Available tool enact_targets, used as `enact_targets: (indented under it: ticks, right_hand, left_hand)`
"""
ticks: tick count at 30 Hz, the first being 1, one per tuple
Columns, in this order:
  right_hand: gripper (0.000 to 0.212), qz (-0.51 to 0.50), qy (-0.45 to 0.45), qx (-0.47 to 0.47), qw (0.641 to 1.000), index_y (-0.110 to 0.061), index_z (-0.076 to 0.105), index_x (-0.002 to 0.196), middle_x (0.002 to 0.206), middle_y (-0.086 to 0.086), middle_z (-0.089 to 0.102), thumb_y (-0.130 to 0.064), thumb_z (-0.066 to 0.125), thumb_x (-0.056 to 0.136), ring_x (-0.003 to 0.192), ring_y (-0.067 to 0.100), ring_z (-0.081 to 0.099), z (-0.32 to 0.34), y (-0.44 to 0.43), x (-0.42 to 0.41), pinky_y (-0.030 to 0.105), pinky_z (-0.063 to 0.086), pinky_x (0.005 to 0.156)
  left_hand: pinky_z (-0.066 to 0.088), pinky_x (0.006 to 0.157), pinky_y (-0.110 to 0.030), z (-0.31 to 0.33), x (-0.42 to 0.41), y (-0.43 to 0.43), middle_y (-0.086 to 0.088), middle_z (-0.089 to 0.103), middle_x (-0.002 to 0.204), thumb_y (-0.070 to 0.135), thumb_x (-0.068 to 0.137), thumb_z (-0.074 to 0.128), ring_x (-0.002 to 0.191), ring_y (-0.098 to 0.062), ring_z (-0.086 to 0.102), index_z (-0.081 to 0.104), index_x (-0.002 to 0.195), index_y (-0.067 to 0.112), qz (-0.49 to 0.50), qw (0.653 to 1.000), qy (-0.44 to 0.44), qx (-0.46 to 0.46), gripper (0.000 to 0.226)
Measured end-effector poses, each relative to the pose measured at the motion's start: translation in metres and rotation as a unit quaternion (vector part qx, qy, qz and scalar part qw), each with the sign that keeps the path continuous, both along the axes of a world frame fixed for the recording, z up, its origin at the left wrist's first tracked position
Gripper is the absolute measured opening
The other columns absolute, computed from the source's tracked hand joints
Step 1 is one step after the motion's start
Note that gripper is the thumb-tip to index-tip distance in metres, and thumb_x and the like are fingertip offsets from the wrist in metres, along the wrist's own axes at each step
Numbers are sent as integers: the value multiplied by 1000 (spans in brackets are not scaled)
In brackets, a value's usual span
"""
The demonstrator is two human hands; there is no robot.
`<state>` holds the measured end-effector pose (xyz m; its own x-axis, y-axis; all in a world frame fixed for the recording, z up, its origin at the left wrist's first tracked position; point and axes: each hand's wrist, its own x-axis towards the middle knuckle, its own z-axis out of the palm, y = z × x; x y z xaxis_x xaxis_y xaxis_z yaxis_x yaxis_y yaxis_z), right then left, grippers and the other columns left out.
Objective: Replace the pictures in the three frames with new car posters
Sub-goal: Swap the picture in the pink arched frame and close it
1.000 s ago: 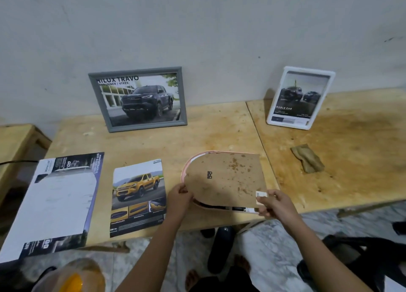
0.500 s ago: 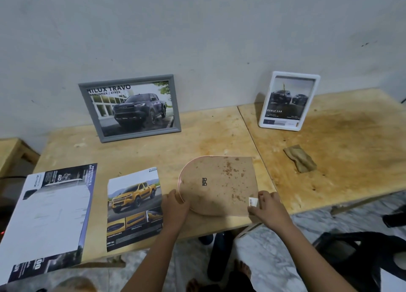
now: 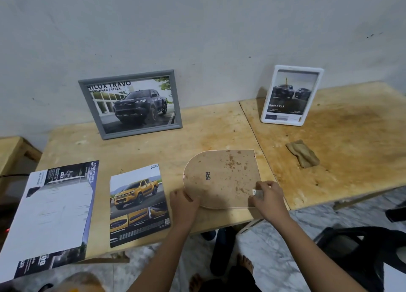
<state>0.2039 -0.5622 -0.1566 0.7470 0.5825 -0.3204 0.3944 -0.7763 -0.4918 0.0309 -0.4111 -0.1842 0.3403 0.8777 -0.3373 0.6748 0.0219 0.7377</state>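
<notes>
**Arched frame (image 3: 222,177) face-down, held**

Your wooden table (image 3: 351,160) meets a grey wall (image 3: 197,28). Left of the arched frame, a cut-off brochure (image 3: 55,210) reads "POWERTRAIN". Behind-left, the grey frame (image 3: 130,104): "HILUX TRAVO". Just left, the yellow pickup poster (image 3: 138,204). Behind-right, the white frame (image 3: 291,95): "OUBLE CAB". Your left hand (image 3: 183,201) grips the arched frame's left edge; your right hand (image 3: 268,198) pinches its corner.

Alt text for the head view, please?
Left hand and right hand hold a face-down arch-shaped frame, brown backing up, on a wooden table. Beside it lies a yellow-truck poster; a grey frame and white frame stand behind.
</notes>
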Motion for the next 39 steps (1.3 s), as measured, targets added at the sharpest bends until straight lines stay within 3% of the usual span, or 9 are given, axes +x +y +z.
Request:
enact_targets:
  ticks: [4, 7, 10, 14, 16, 19, 24, 28, 39]
  right_hand:
    - [58, 109, 36, -13, 993, -13, 30, 145, 154, 9, 14, -23, 53, 92, 141, 25, 10, -4, 7, -10, 33, 16, 114]
    - [60, 145, 33, -60, 987, -18, 25, 147, 157, 11, 2, -15, 49, 92, 144, 28, 4, -7, 11, -15, 34, 12, 115]
    - [60, 147, 32, -79, 985, -19, 36, 142, 155, 13, 11, -11, 56, 86, 141, 32, 14, -3, 15, -9, 35, 19, 114]
    - [46, 154, -2, -123, 980, -21, 45, 128, 136, 9, 30, -8, 54, 85, 122, 32, 31, 1, 27, -3, 39, 42, 91]
    - [38, 149, -33, -148, 977, -24, 46, 121, 127, 7, 33, -8, 49, 87, 115, 30, 33, 3, 34, -2, 37, 44, 75]
    - [28, 153, -64, -179, 970, -22, 44, 116, 123, 9, 34, -17, 47, 89, 113, 31, 35, 4, 46, -2, 36, 41, 68]
    - [44, 205, -121, -197, 951, -23, 31, 131, 138, 14, 27, -21, 44, 89, 126, 33, 28, -2, 66, 3, 40, 43, 88]
    - [65, 271, -108, -216, 932, -29, 6, 147, 157, 12, -7, -14, 38, 93, 142, 40, -2, -5, 81, 9, 51, 24, 111]
    - [97, 331, -70, -240, 910, -29, 16, 144, 151, 13, 5, -7, 75, 70, 134, 43, 12, -11, 96, 32, 44, 45, 98]
  left_hand:
    - [17, 115, -35, 7, 10, 10, -8, 14, 155, 29, 90, 58, 143, -24, 13, 23, 146, 8, -143, 987, 33, 63, 69]
    - [1, 116, -35, 6, 22, 10, -7, -8, 158, 35, 93, 51, 144, -25, -12, 7, 149, 12, -271, 955, 102, 69, 75]
    - [-4, 116, -43, 6, 30, 9, -13, -10, 157, 40, 96, 44, 142, -34, -17, 6, 149, 10, -338, 918, 187, 89, 72]
    - [1, 117, -48, 7, 41, 15, -16, -1, 155, 39, 92, 52, 142, -39, -6, 14, 147, 9, -356, 897, 239, 105, 73]
    - [6, 116, -49, 7, 46, 16, -15, 0, 155, 36, 89, 57, 141, -42, -3, 16, 146, 10, -361, 892, 255, 101, 75]
    - [11, 115, -48, 9, 53, 18, -15, 1, 155, 35, 87, 62, 140, -44, -1, 13, 147, 12, -363, 885, 276, 89, 81]
    - [20, 114, -49, 17, 66, 24, -11, -6, 155, 32, 82, 68, 141, -40, 0, 5, 148, 16, -370, 875, 303, 77, 93]
    - [13, 115, -55, 16, 78, 36, -6, -26, 154, 29, 80, 72, 141, -38, -16, -14, 147, 25, -387, 865, 320, 21, 109]
    - [22, 110, -59, 17, 95, 46, -9, -24, 154, 26, 70, 80, 140, -44, -14, -8, 149, 25, -405, 844, 352, -20, 119]
